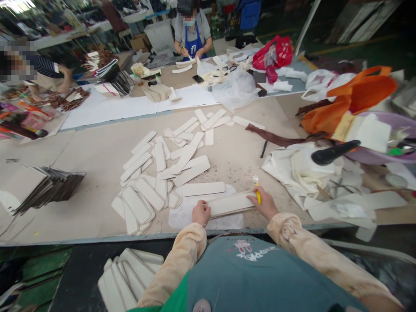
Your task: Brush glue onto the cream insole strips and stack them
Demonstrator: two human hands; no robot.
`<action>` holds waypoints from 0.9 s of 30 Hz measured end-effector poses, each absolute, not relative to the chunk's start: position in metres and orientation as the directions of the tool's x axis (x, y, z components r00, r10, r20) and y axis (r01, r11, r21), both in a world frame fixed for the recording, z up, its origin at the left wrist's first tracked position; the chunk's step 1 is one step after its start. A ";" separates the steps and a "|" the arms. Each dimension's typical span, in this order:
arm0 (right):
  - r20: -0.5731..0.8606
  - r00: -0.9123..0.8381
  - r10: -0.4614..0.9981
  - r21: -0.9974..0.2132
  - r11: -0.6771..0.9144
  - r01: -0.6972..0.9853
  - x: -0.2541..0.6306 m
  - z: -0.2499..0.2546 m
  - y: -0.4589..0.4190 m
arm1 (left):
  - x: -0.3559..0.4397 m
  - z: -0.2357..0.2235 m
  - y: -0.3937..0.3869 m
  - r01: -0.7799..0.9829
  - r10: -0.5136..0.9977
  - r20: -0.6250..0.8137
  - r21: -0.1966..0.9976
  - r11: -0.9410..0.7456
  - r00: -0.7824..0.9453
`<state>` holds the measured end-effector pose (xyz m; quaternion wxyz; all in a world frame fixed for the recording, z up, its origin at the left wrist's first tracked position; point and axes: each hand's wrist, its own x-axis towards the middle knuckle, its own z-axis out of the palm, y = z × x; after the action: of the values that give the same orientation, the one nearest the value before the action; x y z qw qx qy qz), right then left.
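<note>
A stack of long cream strips (232,204) with rounded ends lies at the table's front edge, on a pale sheet (182,218). My left hand (201,212) is closed on the left end of these strips, fingers pressed together. At their right end, my right hand (265,203) grips a slim yellow-handled tool (258,196) with a whitish tip pointing away from me. The same hand also touches the strips. Just beyond them rests a single cream strip (203,188). Many more loose strips (159,157) overlap in a spread pile to the left and ahead.
A stack of dark-edged panels (48,186) stands at left. On the right are crumpled white cloth (286,167), a black-handled object (336,152), scissors (342,187) and an orange bag (351,104). More strips (123,277) lie below the table edge. A co-worker (193,34) sits opposite.
</note>
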<state>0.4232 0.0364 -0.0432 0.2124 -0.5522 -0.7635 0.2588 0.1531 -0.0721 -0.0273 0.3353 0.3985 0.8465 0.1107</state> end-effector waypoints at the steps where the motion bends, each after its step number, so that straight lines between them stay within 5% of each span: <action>1: 0.043 -0.302 0.952 -0.622 0.262 0.738 0.424 -0.044 0.037 | 0.153 -0.027 -0.072 0.604 0.751 -0.482 0.454 0.655 -0.452; 15: 0.202 -0.360 0.911 -0.546 0.409 0.731 0.430 -0.047 0.039 | 0.150 -0.026 -0.068 0.643 0.755 -0.502 0.422 0.639 -0.421; 21: 0.260 -0.655 0.710 -0.536 0.670 0.513 0.398 -0.041 0.010 | 0.147 -0.032 -0.068 0.662 0.766 -0.495 0.417 0.623 -0.410; 27: 0.088 -0.848 0.522 -0.583 0.717 0.381 0.373 -0.057 -0.008 | 0.145 -0.032 -0.066 0.689 0.774 -0.510 0.404 0.601 -0.376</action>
<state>0.3733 -0.0085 -0.0566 0.1242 -0.2460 -0.9183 0.2842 0.1449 -0.0660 -0.0319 0.3413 0.4423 0.8271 0.0618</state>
